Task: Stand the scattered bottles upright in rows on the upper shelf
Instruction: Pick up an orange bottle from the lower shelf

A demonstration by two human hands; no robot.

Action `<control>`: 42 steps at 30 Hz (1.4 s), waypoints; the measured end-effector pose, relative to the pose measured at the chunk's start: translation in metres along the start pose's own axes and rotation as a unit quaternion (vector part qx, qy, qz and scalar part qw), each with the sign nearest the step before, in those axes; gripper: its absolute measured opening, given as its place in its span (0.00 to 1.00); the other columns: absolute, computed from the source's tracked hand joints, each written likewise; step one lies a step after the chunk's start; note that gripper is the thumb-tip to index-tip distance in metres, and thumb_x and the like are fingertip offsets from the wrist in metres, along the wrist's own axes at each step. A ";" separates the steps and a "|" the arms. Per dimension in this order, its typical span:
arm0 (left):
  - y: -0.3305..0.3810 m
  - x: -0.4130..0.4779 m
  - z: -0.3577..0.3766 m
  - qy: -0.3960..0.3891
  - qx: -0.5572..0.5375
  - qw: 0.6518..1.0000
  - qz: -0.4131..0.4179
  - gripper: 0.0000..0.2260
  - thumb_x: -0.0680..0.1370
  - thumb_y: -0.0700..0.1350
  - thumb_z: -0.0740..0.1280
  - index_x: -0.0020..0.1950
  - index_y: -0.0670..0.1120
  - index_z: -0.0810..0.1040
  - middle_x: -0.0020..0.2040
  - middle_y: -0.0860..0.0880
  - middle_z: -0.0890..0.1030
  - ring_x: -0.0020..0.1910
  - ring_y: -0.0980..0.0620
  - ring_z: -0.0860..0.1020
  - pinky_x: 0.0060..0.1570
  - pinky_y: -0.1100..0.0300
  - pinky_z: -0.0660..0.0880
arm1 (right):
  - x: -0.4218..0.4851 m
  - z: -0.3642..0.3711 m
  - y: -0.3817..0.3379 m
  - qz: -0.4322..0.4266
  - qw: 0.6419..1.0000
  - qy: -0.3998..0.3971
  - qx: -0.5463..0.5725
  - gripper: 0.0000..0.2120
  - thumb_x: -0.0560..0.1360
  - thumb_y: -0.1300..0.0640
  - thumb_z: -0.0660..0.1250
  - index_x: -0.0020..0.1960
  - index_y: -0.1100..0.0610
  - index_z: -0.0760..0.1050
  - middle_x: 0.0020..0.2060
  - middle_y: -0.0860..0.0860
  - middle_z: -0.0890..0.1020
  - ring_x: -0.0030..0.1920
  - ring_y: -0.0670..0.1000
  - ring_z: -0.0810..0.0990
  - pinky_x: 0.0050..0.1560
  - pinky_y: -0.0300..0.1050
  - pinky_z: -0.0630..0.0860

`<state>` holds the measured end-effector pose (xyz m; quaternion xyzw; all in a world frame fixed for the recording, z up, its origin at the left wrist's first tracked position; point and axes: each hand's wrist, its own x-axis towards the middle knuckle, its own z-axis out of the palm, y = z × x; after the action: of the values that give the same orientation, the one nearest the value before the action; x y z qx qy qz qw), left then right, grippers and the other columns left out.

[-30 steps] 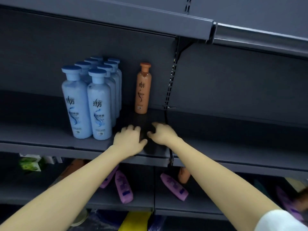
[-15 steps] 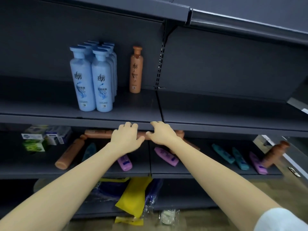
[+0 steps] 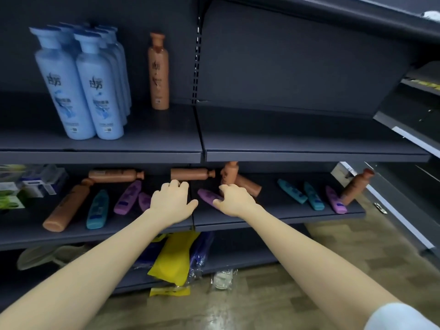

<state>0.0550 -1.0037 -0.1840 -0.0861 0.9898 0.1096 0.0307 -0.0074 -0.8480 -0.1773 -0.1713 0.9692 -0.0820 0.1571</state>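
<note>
Both arms reach into the lower shelf [image 3: 273,219], where the bottles lie scattered. The left hand [image 3: 172,202] hovers with fingers loosely spread, grasping nothing, just near of a brown bottle [image 3: 191,174] lying on its side. The right hand [image 3: 234,198] is relaxed too, its thumb over the end of a purple bottle [image 3: 206,194]; I can't tell whether it touches. Just beyond it, two more brown bottles [image 3: 229,173] lean against each other. To the left lie a long brown bottle [image 3: 65,207], a teal one [image 3: 97,209] and another purple one [image 3: 128,197]. To the right are two teal bottles [image 3: 291,194], a purple one and a tilted brown one [image 3: 357,185]. On the upper shelf [image 3: 285,145], blue bottles [image 3: 95,86] stand upright in rows at the left, with one brown bottle [image 3: 158,72] upright beside them, near the back.
</note>
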 end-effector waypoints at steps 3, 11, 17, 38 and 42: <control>0.015 0.006 0.013 -0.015 0.002 1.000 -0.001 0.23 0.79 0.57 0.59 0.69 0.45 0.66 0.66 0.44 0.69 0.64 0.43 0.69 0.54 0.51 0.71 | 0.005 0.006 0.021 0.010 1.000 -0.013 0.007 0.22 0.77 0.46 0.59 0.66 0.57 0.68 0.61 0.57 0.73 0.62 0.62 0.71 0.61 0.58 0.71; 0.075 0.035 0.050 -0.050 0.003 0.999 -0.014 0.24 0.78 0.57 0.59 0.68 0.45 0.66 0.64 0.44 0.70 0.64 0.43 0.69 0.54 0.51 0.71 | 0.022 0.011 0.089 0.016 0.999 -0.050 0.012 0.26 0.77 0.46 0.59 0.72 0.55 0.63 0.68 0.57 0.69 0.67 0.61 0.68 0.64 0.57 0.69; 0.123 0.061 0.072 -0.062 0.002 0.998 -0.031 0.22 0.78 0.57 0.59 0.66 0.44 0.66 0.63 0.43 0.70 0.63 0.42 0.69 0.53 0.51 0.70 | 0.042 0.007 0.141 0.004 0.997 -0.073 -0.001 0.25 0.78 0.46 0.59 0.72 0.55 0.64 0.68 0.56 0.69 0.67 0.61 0.67 0.63 0.57 0.69; 0.165 0.111 0.138 -0.137 0.008 0.986 -0.095 0.25 0.78 0.57 0.60 0.70 0.45 0.65 0.65 0.44 0.69 0.67 0.43 0.66 0.61 0.51 0.68 | 0.105 0.034 0.221 -0.015 0.989 -0.142 0.031 0.27 0.79 0.47 0.59 0.74 0.57 0.60 0.69 0.57 0.66 0.69 0.62 0.63 0.66 0.57 0.66; 0.157 0.115 0.154 -0.163 0.004 0.982 -0.098 0.25 0.78 0.57 0.60 0.71 0.45 0.64 0.66 0.44 0.68 0.67 0.43 0.66 0.61 0.50 0.68 | 0.113 0.050 0.219 -0.012 0.986 -0.162 0.033 0.26 0.79 0.47 0.59 0.73 0.57 0.61 0.70 0.57 0.65 0.69 0.62 0.63 0.66 0.56 0.66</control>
<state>-0.0793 -0.8375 -0.3100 -0.1639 0.9586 0.1144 0.2029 -0.1588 -0.6905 -0.3023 -0.1891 0.9255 -0.0868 0.3165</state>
